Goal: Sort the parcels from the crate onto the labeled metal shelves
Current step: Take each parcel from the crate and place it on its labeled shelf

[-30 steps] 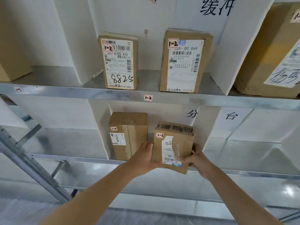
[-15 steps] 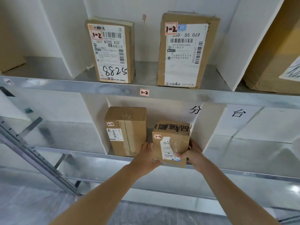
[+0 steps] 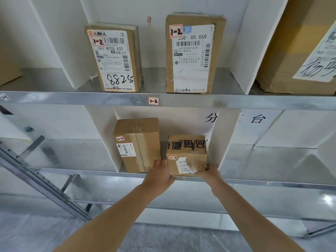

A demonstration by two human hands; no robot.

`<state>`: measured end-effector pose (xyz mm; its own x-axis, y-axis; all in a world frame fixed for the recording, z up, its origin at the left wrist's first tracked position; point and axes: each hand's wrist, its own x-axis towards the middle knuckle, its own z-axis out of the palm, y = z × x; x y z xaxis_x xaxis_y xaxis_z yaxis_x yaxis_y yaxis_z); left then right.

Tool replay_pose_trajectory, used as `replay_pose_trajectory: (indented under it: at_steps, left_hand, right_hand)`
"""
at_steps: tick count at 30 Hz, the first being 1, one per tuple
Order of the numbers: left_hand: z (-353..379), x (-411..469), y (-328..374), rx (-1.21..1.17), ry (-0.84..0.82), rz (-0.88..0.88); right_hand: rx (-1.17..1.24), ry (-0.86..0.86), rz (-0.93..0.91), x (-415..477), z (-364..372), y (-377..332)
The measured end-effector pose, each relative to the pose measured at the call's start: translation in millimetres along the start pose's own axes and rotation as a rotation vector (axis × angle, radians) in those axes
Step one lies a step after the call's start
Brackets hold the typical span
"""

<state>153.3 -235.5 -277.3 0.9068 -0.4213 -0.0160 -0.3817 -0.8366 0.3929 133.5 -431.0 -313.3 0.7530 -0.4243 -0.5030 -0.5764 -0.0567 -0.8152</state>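
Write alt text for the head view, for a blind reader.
A left hand and a right hand hold a small parcel tagged 2-2 at the front edge of the lower shelf, beside a taller parcel also tagged 2-2. On the upper shelf, labelled 1-2, two upright parcels carry 1-2 tags.

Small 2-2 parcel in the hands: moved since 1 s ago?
Yes. The small parcel went back into the bay beside the taller box; its base now meets the lower shelf rail, no longer hanging below it.
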Motion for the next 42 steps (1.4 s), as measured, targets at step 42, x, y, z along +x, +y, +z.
replay_pose_trajectory:
  at_steps: [42]
  left_hand:
    - [-4.2,-155.8,407.0,-0.01,-0.023,1.01]
  right_hand:
    - [-0.665,0.694,-0.218,-369.8,-351.2,108.7]
